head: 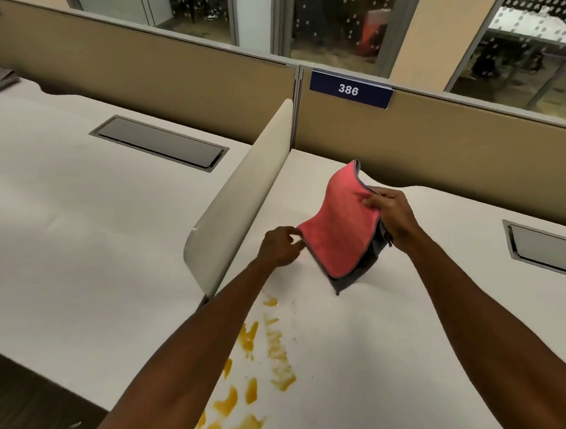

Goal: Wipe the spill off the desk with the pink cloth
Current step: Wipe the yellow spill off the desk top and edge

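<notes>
The table (397,323) is carrying a wet yellow spill (248,379) near me. I am holding the pink cloth (338,224) up over the table, behind the spill. It is pink with a gray back, folded and floppy. My right hand (393,219) is pinching its top edge. My left hand (278,246) is pinching its left corner. If I am wiping with it bunched up, I might just be smearing the spill wider.

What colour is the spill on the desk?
Yellow-orange smears: the spill on the white desk, seen in the head view.
</notes>
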